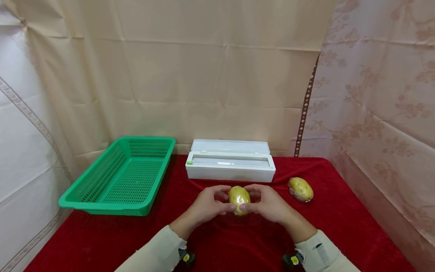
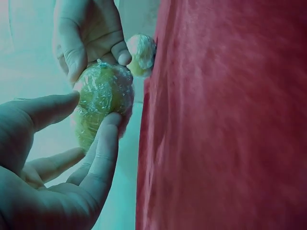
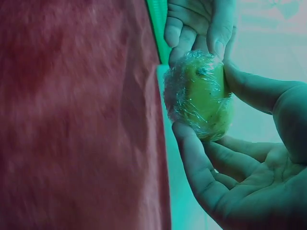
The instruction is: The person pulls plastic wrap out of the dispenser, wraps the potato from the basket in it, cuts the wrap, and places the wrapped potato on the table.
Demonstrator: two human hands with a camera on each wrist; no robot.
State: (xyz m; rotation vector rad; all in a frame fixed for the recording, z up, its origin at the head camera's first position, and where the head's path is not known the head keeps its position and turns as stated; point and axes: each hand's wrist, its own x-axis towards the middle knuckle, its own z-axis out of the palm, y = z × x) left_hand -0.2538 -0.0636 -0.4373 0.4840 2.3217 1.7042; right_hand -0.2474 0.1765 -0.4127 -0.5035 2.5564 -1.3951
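A yellow potato (image 1: 239,196) wrapped in clear cling film is held between both hands in front of the white box. My left hand (image 1: 211,203) grips its left side, thumb toward me and fingers behind. From the opposite side my right hand (image 1: 269,203) holds it the same way. In the left wrist view, crinkled film covers the potato (image 2: 103,96), with fingertips pressed against it. The right wrist view shows the film bunched and shiny on the potato (image 3: 201,96). A second film-wrapped potato (image 1: 301,189) lies on the cloth to the right.
Behind the hands stands a white cling film dispenser (image 1: 231,173), its lid (image 1: 231,146) raised and a roll inside. A green plastic basket (image 1: 159,185) is at the left. Red cloth (image 1: 343,226) covers the table, with curtains (image 1: 210,75) hanging behind.
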